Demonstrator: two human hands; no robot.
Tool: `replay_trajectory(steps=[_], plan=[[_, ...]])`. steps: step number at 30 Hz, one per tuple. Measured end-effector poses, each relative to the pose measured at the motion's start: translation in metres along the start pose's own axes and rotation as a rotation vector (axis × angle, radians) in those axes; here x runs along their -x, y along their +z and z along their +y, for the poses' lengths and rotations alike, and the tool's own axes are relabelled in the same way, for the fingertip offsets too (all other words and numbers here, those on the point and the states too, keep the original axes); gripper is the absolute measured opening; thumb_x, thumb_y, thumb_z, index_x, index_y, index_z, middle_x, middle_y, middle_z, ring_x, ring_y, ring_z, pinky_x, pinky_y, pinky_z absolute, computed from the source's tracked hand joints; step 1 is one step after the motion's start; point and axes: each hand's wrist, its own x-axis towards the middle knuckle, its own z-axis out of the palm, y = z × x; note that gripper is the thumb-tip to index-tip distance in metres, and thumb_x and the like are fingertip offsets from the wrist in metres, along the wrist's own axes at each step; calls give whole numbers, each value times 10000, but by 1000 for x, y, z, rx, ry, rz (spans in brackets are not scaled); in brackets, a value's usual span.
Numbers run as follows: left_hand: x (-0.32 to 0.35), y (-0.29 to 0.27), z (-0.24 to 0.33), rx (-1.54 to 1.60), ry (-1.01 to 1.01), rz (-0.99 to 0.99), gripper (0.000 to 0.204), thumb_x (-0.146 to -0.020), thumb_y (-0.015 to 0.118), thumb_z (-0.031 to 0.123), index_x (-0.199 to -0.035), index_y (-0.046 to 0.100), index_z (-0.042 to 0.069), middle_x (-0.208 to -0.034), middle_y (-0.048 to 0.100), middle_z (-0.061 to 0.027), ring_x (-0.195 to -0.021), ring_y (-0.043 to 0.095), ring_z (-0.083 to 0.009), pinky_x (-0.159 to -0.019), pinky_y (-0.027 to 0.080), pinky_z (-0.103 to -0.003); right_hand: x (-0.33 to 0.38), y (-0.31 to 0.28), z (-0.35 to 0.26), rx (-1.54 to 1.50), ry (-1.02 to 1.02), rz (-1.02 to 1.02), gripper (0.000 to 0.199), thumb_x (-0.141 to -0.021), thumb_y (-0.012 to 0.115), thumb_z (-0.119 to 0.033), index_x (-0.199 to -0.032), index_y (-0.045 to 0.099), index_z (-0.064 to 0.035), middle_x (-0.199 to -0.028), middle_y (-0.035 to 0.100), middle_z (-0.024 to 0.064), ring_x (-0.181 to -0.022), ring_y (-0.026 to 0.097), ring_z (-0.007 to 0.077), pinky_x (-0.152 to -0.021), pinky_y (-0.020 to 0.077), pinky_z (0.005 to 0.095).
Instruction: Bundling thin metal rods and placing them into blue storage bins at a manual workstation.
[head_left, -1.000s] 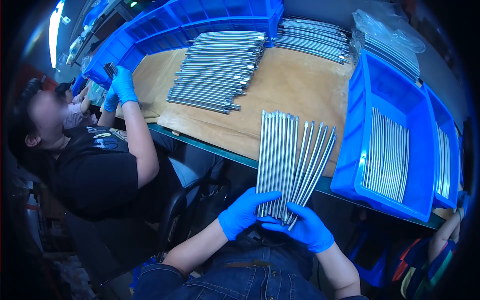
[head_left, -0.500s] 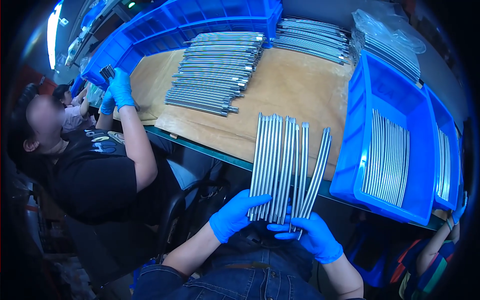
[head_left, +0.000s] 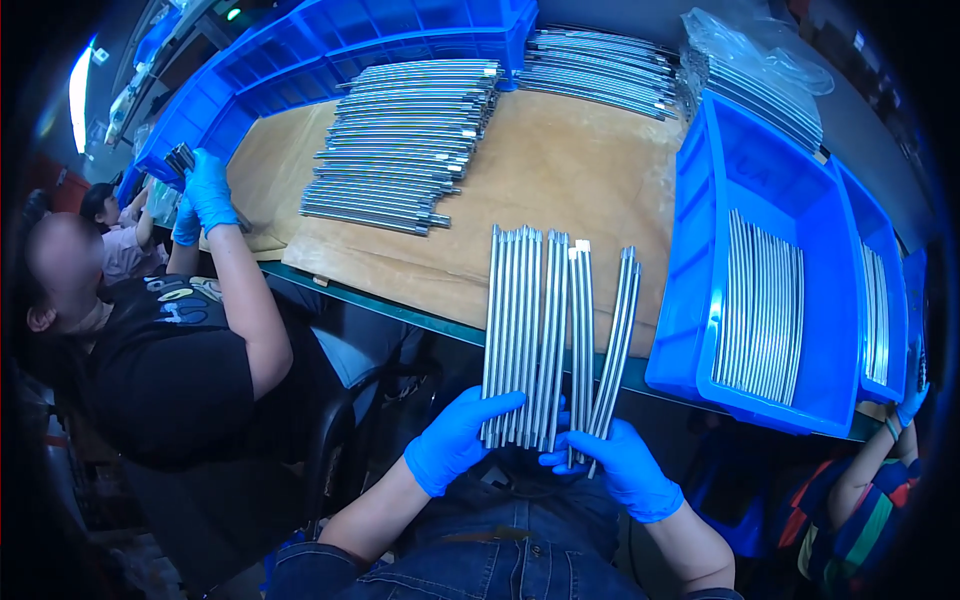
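Observation:
A row of slim shiny metal rods (head_left: 520, 330) stands fanned out in front of me, over the near edge of the table. My left hand (head_left: 455, 440), in a blue glove, grips the larger group near its lower ends, thumb laid across the front. My right hand (head_left: 628, 472), also gloved in blue, is closed round the lower ends of the rods at the right. A pair of rods (head_left: 617, 340) there leans to the right, apart from the others by a narrow gap. The fingers behind the rods are partly hidden.
A large stack of rods (head_left: 400, 140) lies on the brown table covering (head_left: 570, 150). More rods (head_left: 600, 70) lie behind. Blue bins (head_left: 690, 270) holding rods stand at the right; empty blue bins (head_left: 380, 45) line the back left. Co-workers sit left (head_left: 180, 370) and right (head_left: 860, 500).
My view has shifted slightly, so the scene sits farther left. Between my hands the rods have regrouped: some middle ones have closed up, and the right pair stands more upright.

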Motion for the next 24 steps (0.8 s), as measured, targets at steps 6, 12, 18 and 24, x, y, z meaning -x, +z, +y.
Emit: replay_trajectory(steps=[6,12,18,24], plan=[[1,4,2,36,-4,-35,424,-878,546,109,-1259,442,-46,-1153,574,-209,-1046,592,-296,-897,491,-383,6,2,-7,-91,-39,-27,439,-842,590,-123,-1230,452,31,-985,623,163,-908,641,282,-765,537,368],[0,-6,-9,-42,28,20,429,-878,540,98,-1276,431,-16,-1170,567,-185,-1071,574,-300,-920,475,-380,-2,1,-6,-27,-47,25,408,-820,603,-78,-1196,494,36,-988,634,146,-900,638,241,-790,518,331],[6,-5,-8,-218,16,182,407,-876,537,76,-1268,441,19,-1173,563,-148,-1098,550,-302,-956,452,-408,-25,6,-4,150,-135,24,355,-799,639,-70,-1134,568,24,-1012,647,106,-901,630,174,-811,489,283],[9,21,9,210,-242,12,396,-879,564,99,-1250,457,13,-1180,548,-147,-1080,562,-267,-910,491,-418,-26,6,-5,252,-180,53,362,-799,655,-80,-1138,570,14,-1031,642,97,-916,617,157,-823,483,282]])
